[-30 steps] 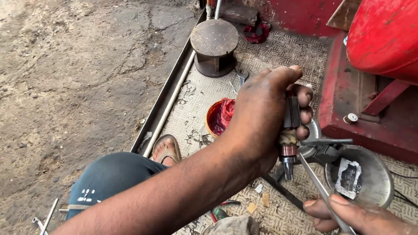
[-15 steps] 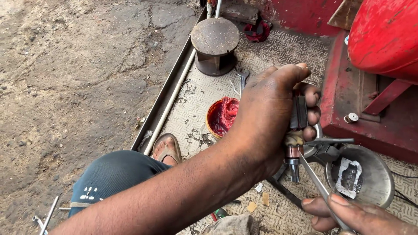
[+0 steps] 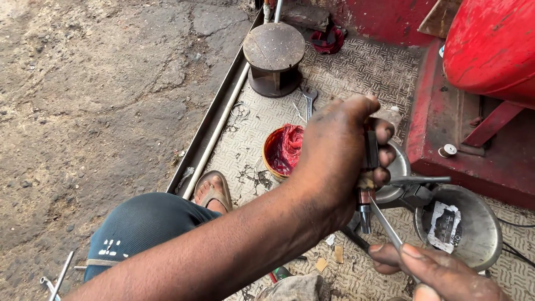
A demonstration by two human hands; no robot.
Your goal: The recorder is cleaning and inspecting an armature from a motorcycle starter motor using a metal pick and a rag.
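Observation:
My left hand (image 3: pixel 340 161) reaches in from the lower left and is closed around a small cylindrical metal part (image 3: pixel 365 214), held upright with its lower end sticking out below the fist. At the bottom right, my right hand (image 3: pixel 437 273) pinches a thin metal rod (image 3: pixel 384 223). The rod slants up to the part's lower end and touches it there. Both hands hover over a patterned metal floor plate (image 3: pixel 356 72).
An open tin of red grease (image 3: pixel 281 150) sits just left of my left hand. Behind it stand a round metal stand (image 3: pixel 274 56) and a spanner (image 3: pixel 308 100). A metal bowl (image 3: pixel 479 239) holding a dark part lies right. A red machine (image 3: pixel 490 50) is at top right. My knee (image 3: pixel 145 223) and sandalled foot (image 3: pixel 212 192) are lower left.
My left hand has sunk slightly with the part still in its grip. My right hand keeps the thin rod against the part's lower end.

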